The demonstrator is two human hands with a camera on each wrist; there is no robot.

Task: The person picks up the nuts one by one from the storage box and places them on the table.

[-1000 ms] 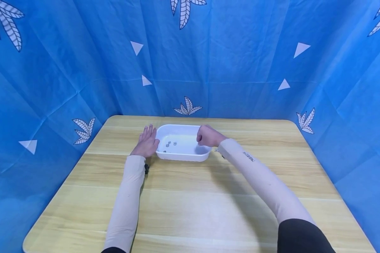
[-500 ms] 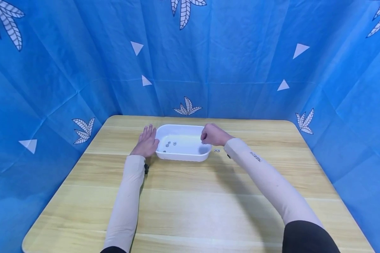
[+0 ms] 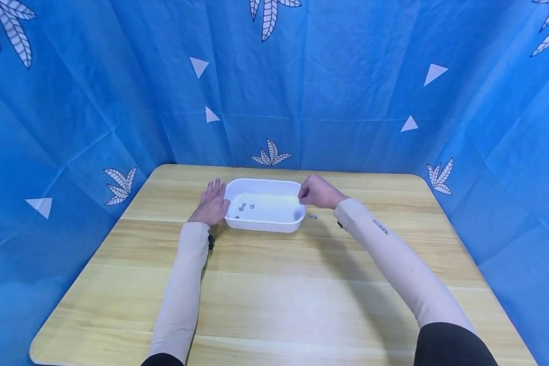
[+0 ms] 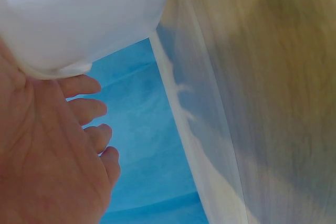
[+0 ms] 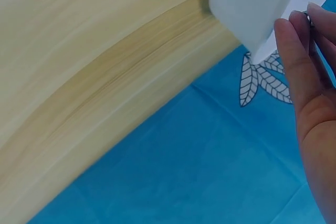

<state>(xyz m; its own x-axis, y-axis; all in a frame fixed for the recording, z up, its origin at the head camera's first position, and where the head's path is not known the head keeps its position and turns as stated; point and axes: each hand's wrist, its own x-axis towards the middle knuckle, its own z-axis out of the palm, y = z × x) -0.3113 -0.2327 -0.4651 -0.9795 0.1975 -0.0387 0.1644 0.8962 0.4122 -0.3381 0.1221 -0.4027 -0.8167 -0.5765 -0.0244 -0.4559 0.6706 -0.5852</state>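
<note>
Pinching a small metal piece [image 5: 308,20], partly hidden between thumb and fingertips, your right hand [image 3: 320,192] is at the right-end rim of the white basin [image 3: 265,226], while your left hand [image 3: 209,206] rests against its left end with fingers relaxed and extended. Inside the basin, you have four similar small pieces [image 3: 252,206] lying toward the left end, and two loose pieces [image 3: 314,217] sit side by side just outside its right end on the wooden table [image 3: 265,284], with a blue patterned cloth [image 3: 347,76] behind.
</note>
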